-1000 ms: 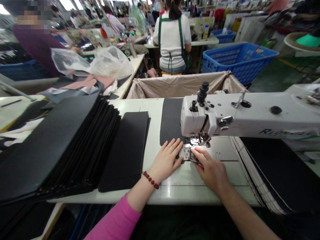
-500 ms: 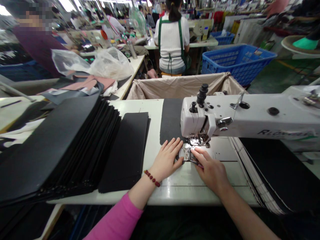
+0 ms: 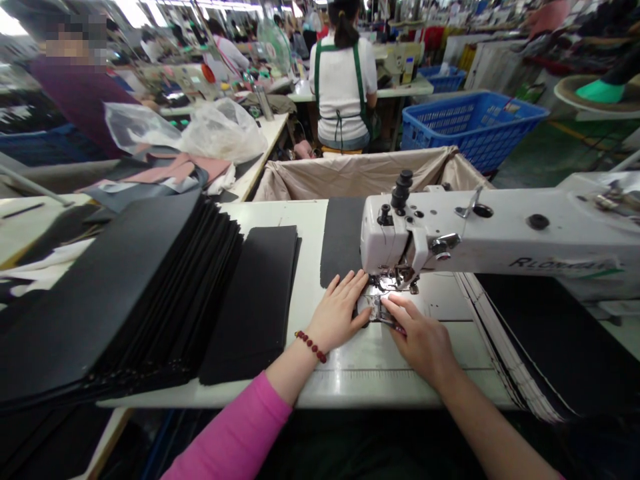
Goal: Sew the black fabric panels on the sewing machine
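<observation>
My left hand (image 3: 340, 308) lies open, fingers stretched together and pointing away. Its fingertips rest at the near edge of a dark grey panel (image 3: 341, 243), which lies partly behind the head of a white sewing machine (image 3: 385, 233). The left thumb reaches toward the metal plate (image 3: 374, 308) below the needle area. My right hand (image 3: 425, 340) is closed just right of that plate, forefinger on its edge. Under the right fingers shows a small dark and pinkish thing (image 3: 399, 328), mostly hidden. The machine's lamp lights the presser foot (image 3: 389, 283).
A tall stack of black panels (image 3: 150, 267) and a lower pile (image 3: 255, 293) stand on the left. More panels (image 3: 555, 340) lie right, under the machine arm. Behind the table are a cloth-lined bin (image 3: 350, 175), a blue basket (image 3: 470, 127) and a seated person (image 3: 343, 87).
My left hand has slid slightly away and to the right, closer to the presser foot. The right hand stays almost where it was. The view has shifted a little.
</observation>
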A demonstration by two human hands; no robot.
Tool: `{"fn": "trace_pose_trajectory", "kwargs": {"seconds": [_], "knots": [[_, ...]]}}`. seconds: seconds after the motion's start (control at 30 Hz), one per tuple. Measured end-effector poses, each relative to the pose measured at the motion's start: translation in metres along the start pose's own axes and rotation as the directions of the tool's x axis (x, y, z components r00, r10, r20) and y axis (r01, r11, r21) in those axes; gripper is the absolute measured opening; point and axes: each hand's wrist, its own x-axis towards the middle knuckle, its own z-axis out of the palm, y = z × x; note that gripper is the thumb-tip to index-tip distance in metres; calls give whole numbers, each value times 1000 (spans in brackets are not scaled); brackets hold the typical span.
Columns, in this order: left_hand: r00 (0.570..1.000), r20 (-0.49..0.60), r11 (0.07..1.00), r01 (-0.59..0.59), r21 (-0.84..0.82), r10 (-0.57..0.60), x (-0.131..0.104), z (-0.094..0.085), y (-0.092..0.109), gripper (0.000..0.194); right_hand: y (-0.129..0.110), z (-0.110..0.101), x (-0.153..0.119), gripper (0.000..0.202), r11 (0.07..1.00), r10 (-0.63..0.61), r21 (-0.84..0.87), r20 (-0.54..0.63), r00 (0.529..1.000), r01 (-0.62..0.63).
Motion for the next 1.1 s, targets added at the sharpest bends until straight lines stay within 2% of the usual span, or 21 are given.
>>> {"fn": "trace_pose_trajectory", "kwargs": {"seconds": [0.3, 0.7, 1.1], "knots": [[999, 29, 1000, -22, 6, 22, 0, -2, -1, 57, -1, 0, -1, 52, 1000, 1, -15, -4, 1000, -1], [1000, 12, 999, -20, 28, 20, -1, -2, 0, 55, 0, 0, -1, 50, 1000, -3, 7, -4, 1000, 3], [998, -56, 998, -9, 59, 12, 2, 7, -5, 72, -1, -1, -2, 47, 999, 9, 50, -33, 999, -8]]}}
